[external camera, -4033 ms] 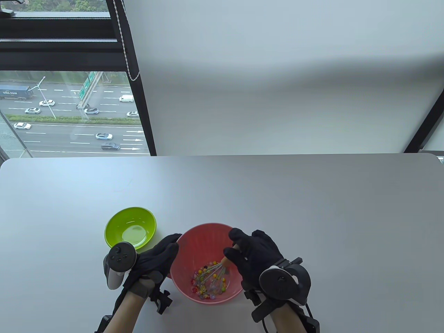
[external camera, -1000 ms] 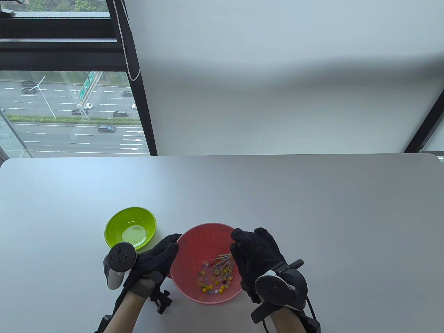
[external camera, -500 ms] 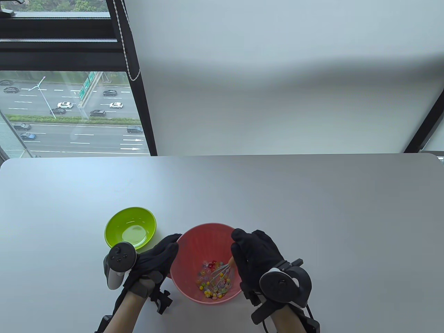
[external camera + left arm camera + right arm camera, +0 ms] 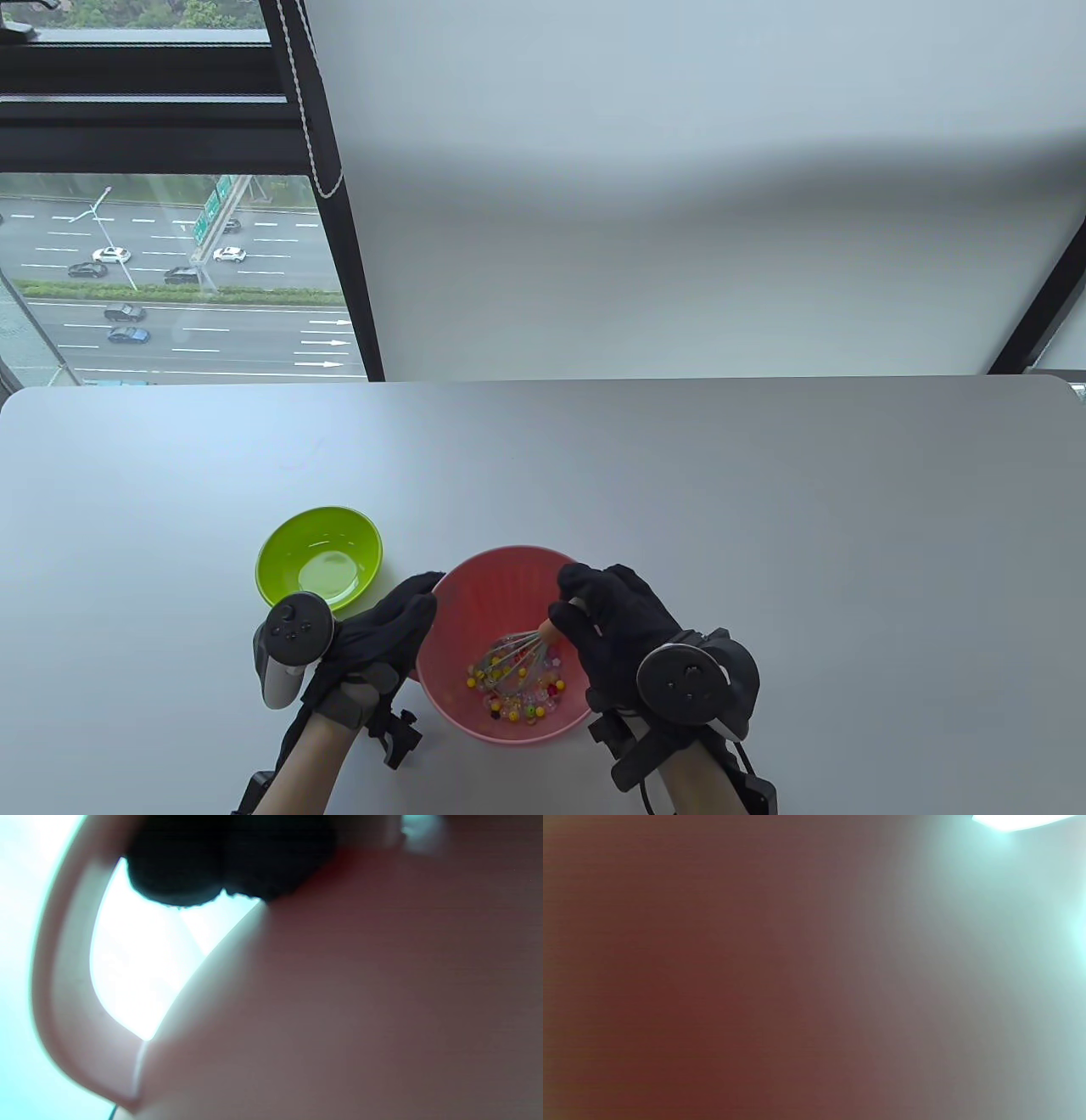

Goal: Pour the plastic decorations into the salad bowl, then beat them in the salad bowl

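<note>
A pale grey table (image 4: 764, 526) is shown. A green bowl (image 4: 319, 556) and a pink salad bowl (image 4: 501, 586) are set upon it.

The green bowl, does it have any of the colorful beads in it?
No, the green bowl looks empty; the beads lie in the pink bowl.

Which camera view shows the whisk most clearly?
The table view: the whisk stands in the pink bowl among the beads, gripped by the right hand. Both wrist views show only blurred pink bowl wall, no whisk.
</note>
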Demonstrator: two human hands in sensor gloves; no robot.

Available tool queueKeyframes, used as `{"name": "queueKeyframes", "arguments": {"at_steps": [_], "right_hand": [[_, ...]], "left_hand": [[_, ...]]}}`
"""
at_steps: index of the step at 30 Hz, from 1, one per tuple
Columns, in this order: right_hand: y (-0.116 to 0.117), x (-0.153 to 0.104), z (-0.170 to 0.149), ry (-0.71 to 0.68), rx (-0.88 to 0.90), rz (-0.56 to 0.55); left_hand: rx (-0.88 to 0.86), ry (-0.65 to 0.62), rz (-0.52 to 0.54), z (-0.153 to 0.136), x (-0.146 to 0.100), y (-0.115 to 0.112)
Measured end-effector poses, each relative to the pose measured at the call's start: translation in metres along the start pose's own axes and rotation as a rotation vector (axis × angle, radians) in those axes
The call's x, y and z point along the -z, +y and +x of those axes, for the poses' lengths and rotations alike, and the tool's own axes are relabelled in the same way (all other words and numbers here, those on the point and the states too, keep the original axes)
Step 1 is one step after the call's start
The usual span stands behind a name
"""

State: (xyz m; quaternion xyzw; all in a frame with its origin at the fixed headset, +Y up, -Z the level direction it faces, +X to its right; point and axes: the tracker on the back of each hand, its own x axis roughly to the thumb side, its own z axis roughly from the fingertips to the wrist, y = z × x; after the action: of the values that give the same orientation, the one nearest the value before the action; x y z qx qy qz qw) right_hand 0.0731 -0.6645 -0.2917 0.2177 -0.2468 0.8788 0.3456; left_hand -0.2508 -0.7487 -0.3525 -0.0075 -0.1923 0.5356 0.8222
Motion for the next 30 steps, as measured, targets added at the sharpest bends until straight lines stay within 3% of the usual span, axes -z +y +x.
{"name": "queueKeyframes", "arguments": {"at_steps": [30], "right_hand": [[-0.007,-0.004,0.013,-0.119,-0.243,-0.088]], "left_hand": [[-0.001,0.0,0.0,0.0,0.0,0.0]]}}
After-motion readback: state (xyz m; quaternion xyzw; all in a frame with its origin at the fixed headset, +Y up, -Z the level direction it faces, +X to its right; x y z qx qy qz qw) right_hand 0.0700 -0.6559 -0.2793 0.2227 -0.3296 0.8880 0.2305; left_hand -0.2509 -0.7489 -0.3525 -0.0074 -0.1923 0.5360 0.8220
